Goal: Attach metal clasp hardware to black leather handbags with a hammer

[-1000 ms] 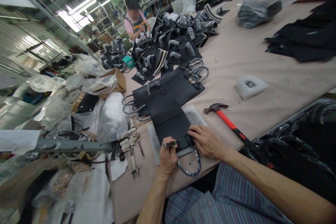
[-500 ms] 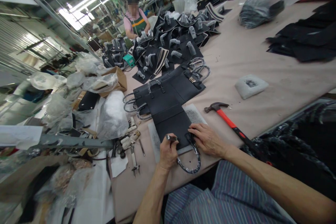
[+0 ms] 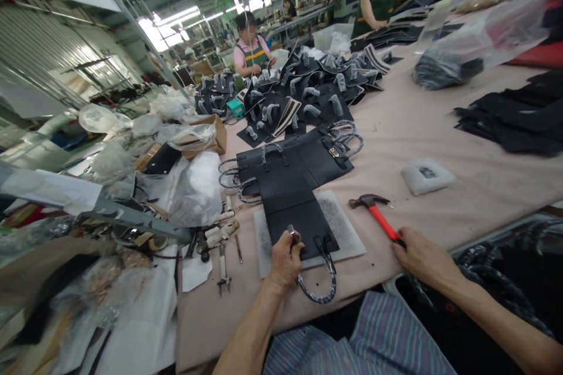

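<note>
My left hand is closed around a short metal punch, its silver end showing above the fingers. This hand rests at the near end of a black leather bag panel. A bag handle in clear plastic wrap loops from the panel toward me. Beneath the panel lies a pale, speckled pad. Over to the right, my right hand is closed on the handle of a red and black claw hammer, whose head lies on the table.
More black bag panels with wrapped handles lie beyond. A white block sits right of the hammer. Calipers and small tools lie left. A large heap of black pieces covers the far table, with two co-workers behind it.
My right hand has left the bag panel, moved right and taken hold of the hammer's handle. My left hand keeps the punch at the panel. The camera view has shifted.
</note>
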Motion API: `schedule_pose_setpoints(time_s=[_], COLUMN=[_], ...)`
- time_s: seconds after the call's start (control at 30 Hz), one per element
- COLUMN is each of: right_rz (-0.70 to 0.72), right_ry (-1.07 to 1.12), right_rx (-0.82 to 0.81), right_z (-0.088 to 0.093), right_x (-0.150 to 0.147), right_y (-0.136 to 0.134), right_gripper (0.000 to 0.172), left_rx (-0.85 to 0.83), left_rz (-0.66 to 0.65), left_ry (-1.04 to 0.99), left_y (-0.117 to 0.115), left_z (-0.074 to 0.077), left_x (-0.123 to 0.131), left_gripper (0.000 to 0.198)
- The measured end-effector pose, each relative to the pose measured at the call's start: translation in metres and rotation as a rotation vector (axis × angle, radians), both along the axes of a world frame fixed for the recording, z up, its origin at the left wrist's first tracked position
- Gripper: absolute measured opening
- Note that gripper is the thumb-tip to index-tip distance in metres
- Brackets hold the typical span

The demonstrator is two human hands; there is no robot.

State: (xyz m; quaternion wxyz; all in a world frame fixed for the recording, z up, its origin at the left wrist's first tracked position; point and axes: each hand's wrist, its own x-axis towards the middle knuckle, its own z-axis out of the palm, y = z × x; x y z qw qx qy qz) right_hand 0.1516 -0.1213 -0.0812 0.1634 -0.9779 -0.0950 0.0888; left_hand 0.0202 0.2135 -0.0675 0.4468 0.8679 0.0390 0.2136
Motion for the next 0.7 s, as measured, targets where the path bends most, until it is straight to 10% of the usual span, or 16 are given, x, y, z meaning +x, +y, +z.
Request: schedule_pose_setpoints(time_s=[0.33, 0.53, 0.7], right_rz=[-0.408, 0.246, 0.71], right_ry=[0.723, -0.105, -0.354], right_rx=[0.909, 0.678, 0.217], right_z=[0.091, 0.175, 0.184], right_x=[-0.012, -0.036, -0.046], right_y=[0.06, 0.097, 0.107], right_gripper=[0.013, 0.036, 0.028], left_rx=[-0.053, -0.046, -0.024], left_rz=[0.012, 0.007, 0.007], left_ry=[0.0, -0.007, 0.008], left_y=[-0.003, -0.002, -0.002], left_z=[-0.007, -0.008, -0.009], left_x=[0.001, 0.001, 0.001], left_gripper=[0.015, 0.016, 0.016])
